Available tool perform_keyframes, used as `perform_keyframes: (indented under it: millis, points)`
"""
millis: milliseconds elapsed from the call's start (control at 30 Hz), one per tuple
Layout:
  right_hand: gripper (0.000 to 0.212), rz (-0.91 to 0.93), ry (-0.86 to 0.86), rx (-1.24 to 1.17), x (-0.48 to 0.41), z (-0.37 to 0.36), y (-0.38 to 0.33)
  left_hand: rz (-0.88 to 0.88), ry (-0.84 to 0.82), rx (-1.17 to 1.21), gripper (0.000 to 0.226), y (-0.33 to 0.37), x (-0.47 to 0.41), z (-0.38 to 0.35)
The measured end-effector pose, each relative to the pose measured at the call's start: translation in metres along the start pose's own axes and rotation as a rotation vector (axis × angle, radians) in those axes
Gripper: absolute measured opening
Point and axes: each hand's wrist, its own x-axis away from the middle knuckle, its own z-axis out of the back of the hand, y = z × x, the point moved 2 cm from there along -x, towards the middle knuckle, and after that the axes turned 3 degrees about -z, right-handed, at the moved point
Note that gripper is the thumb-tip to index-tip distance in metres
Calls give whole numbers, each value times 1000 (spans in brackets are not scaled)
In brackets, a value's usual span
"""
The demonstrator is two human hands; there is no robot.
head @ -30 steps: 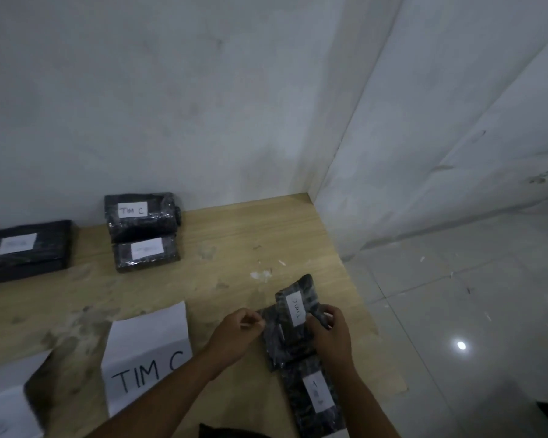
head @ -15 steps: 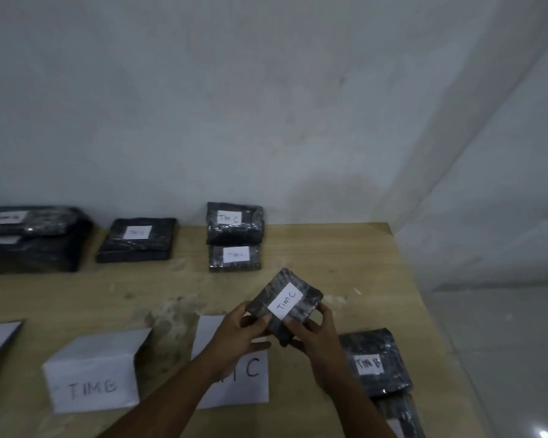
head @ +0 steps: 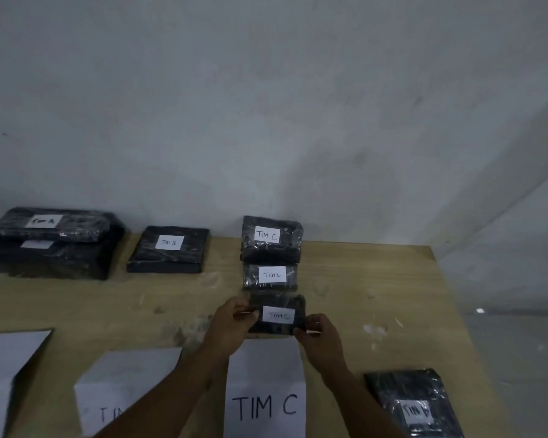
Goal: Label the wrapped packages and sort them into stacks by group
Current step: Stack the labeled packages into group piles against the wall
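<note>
Both the left hand (head: 231, 320) and right hand (head: 320, 335) have fingers clamped on a black "TIM C" package (head: 277, 314) just before 2 others (head: 271, 257) on the counter (head: 377, 279).

Along the wall (head: 266, 121) on our table (head: 377, 279) we have a stack (head: 51, 245) left, a single package (head: 170, 249) beside it, two packages (head: 271, 237) right. Our left hand (head: 231, 320) and right hand (head: 321, 335) hold a further package (head: 279, 316) before those, behind a sign (head: 264, 390).

Entry: person, two arms in view | left grip (head: 231, 320): we log a bare hand, short nails catching the light | right grip (head: 320, 335): we log a bare hand, thumbnail lit | left forearm (head: 171, 387): bare to the frame edge | right forearm (head: 367, 403): bare to the frame edge likewise
</note>
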Motion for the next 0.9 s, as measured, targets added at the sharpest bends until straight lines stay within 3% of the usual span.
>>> perform_keyframes:
  millis: [100, 333, 567, 700, 833, 900]
  points:
    - [18, 3, 62, 101, -22, -11, 0, 42, -11, 21, 22, -10, -17, -3]
    - [15, -12, 13, 211, -61, -32, -6, 78, 17, 95, 28, -21, -46, -11]
    - [31, 6, -36, 224, -68, -40, -7, 114, 19, 71, 49, -25, -55, -10]
    - [44, -5, -39, 165, -59, -35, -4, 142, 105, 3, 57, -31, -48, -5]
    - [39, -4, 3, 82, -40, -19, 6, 67, 284, -22, 40, -26, -30, -3]
    - [33, 7, 22, 53, -27, -5, 13, 45, 245, -41, 28, -17, -15, -9]
